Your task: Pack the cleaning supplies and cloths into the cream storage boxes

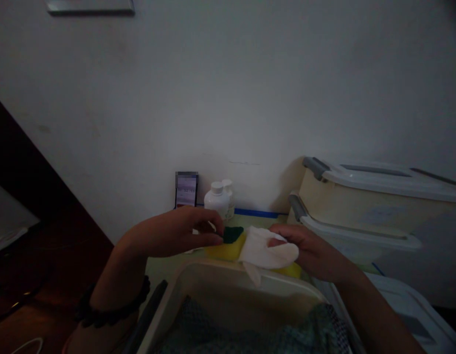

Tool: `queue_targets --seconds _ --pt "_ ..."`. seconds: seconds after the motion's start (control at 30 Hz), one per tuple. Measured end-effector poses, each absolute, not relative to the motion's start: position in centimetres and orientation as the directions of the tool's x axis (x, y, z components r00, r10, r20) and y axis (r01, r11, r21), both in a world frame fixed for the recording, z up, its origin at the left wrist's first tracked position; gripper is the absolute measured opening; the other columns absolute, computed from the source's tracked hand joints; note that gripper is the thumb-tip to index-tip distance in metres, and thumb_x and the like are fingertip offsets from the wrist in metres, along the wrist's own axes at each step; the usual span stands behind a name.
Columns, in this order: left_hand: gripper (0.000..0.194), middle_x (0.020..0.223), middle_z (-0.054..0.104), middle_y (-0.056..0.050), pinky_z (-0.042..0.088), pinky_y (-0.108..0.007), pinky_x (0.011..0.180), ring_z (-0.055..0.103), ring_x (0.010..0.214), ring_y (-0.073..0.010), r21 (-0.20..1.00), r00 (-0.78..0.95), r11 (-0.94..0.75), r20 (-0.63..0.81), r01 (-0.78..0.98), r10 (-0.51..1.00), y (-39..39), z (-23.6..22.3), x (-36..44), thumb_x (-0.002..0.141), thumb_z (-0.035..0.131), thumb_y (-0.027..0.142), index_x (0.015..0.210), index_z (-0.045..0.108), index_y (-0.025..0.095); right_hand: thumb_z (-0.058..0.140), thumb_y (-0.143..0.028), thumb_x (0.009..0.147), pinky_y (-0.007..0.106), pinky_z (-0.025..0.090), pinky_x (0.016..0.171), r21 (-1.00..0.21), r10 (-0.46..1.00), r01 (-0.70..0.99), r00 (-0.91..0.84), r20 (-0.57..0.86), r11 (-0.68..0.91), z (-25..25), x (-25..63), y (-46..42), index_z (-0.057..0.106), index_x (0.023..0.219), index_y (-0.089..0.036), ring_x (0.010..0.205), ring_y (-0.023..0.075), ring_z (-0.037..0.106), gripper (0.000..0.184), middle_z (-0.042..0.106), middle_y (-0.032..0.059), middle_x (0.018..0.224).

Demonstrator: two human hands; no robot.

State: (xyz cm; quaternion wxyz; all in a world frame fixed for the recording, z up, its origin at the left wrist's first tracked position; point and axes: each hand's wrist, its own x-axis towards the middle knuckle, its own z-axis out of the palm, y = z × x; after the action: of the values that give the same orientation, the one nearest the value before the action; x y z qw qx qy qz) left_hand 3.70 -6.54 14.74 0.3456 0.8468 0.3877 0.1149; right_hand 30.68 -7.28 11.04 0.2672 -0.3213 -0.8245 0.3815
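Note:
My left hand [198,228] is bent at the wrist, its thumb and forefinger pinched at the edge of a dark green piece [233,234]. Below the green lies yellow material [228,250]; I cannot tell whether the two are one item. My right hand [301,248] grips a white, soft, glove-like cloth [262,248], with a thumb pressed on it. One narrow finger-like strip of the cloth hangs down over the rim of an open cream plastic bin [228,268]. More yellow shows beneath the right hand.
Patterned greenish cloth [220,327] lies in the bin. Behind my hands, a phone [186,189] leans at the wall beside white bottles [216,199]. Lidded storage boxes [360,206] are stacked at right, with another lid [401,295] lower down.

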Motion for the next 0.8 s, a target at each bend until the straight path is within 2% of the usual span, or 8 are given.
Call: queue_targets --seconds 0.1,0.23,0.33,0.43,0.57,0.63,0.73,0.8 --pt "0.029 0.101 0.067 -0.002 0.048 -0.027 0.081 0.062 0.092 -0.0170 0.658 0.654 -0.436 -0.114 0.614 0.748 -6.7 14.8 3.8 0.082 0.059 0.041 0.104 0.059 0.022 0.046 -0.037 0.090 0.020 0.039 0.056 -0.808 0.736 0.328 -0.652 0.182 0.490 11.0 30.7 -7.2 0.053 0.071 -0.020 0.063 0.0108 0.049 0.027 0.053 -0.0021 0.069" --pt "0.066 0.114 0.062 -0.003 0.048 -0.028 0.083 0.060 0.098 -0.0189 0.625 0.608 -0.406 -0.141 0.667 0.782 -7.0 14.8 4.0 0.069 0.072 0.044 0.127 0.047 0.027 0.047 -0.039 0.090 0.020 0.041 0.057 -0.862 0.724 0.313 -0.685 0.085 0.397 11.0 30.6 -7.5 0.059 0.082 -0.019 0.067 0.0117 0.052 0.024 0.056 -0.0008 0.075" --pt "0.079 0.118 0.060 -0.004 0.048 -0.027 0.079 0.059 0.096 -0.0199 0.596 0.592 -0.397 -0.167 0.698 0.789 -7.2 15.0 4.1 0.066 0.074 0.047 0.134 0.039 0.030 0.046 -0.040 0.091 0.020 0.042 0.058 -0.878 0.697 0.307 -0.716 0.041 0.368 10.9 30.7 -7.8 0.061 0.091 -0.019 0.071 0.0118 0.054 0.026 0.058 0.0004 0.080" --pt "0.073 0.122 0.058 -0.005 0.048 -0.028 0.074 0.060 0.091 -0.0201 0.555 0.587 -0.423 -0.151 0.716 0.795 -7.3 15.1 4.0 0.072 0.067 0.051 0.136 0.039 0.030 0.045 -0.040 0.091 0.020 0.043 0.059 -0.862 0.686 0.324 -0.726 0.038 0.390 10.9 30.8 -7.9 0.062 0.093 -0.018 0.074 0.0125 0.055 0.028 0.060 0.0015 0.083" --pt "0.063 0.124 0.057 -0.005 0.047 -0.029 0.078 0.059 0.092 -0.0201 0.540 0.598 -0.453 -0.120 0.709 0.793 -7.3 14.9 3.8 0.076 0.063 0.045 0.133 0.042 0.028 0.047 -0.038 0.089 0.021 0.043 0.059 -0.830 0.713 0.341 -0.695 0.093 0.441 11.0 31.1 -7.7 0.064 0.087 -0.019 0.070 0.0135 0.056 0.025 0.063 0.0019 0.079" --pt "0.063 0.122 0.058 -0.004 0.046 -0.029 0.082 0.059 0.096 -0.0203 0.538 0.596 -0.457 -0.107 0.708 0.796 -7.3 14.7 3.7 0.075 0.064 0.040 0.132 0.043 0.029 0.050 -0.035 0.086 0.023 0.043 0.056 -0.841 0.771 0.310 -0.610 0.182 0.444 11.1 31.4 -7.4 0.062 0.077 -0.019 0.068 0.0143 0.057 0.022 0.066 0.0035 0.084" --pt "0.066 0.119 0.059 -0.003 0.047 -0.028 0.082 0.059 0.096 -0.0196 0.547 0.593 -0.462 -0.080 0.699 0.802 -7.1 14.3 3.5 0.074 0.065 0.037 0.134 0.040 0.029 0.056 -0.026 0.076 0.027 0.046 0.064 -0.856 0.849 0.231 -0.394 0.353 0.463 11.2 32.0 -7.0 0.055 0.063 -0.019 0.083 0.0195 0.060 0.015 0.067 0.0072 0.104" --pt "0.068 0.116 0.059 -0.004 0.048 -0.028 0.079 0.060 0.092 -0.0192 0.565 0.594 -0.465 -0.056 0.682 0.803 -7.0 14.2 3.4 0.074 0.066 0.038 0.135 0.038 0.029 0.054 -0.018 0.072 0.028 0.046 0.064 -0.848 0.867 0.229 -0.277 0.415 0.479 11.2 32.3 -6.8 0.058 0.069 -0.020 0.083 0.0199 0.060 0.005 0.067 0.0072 0.098"
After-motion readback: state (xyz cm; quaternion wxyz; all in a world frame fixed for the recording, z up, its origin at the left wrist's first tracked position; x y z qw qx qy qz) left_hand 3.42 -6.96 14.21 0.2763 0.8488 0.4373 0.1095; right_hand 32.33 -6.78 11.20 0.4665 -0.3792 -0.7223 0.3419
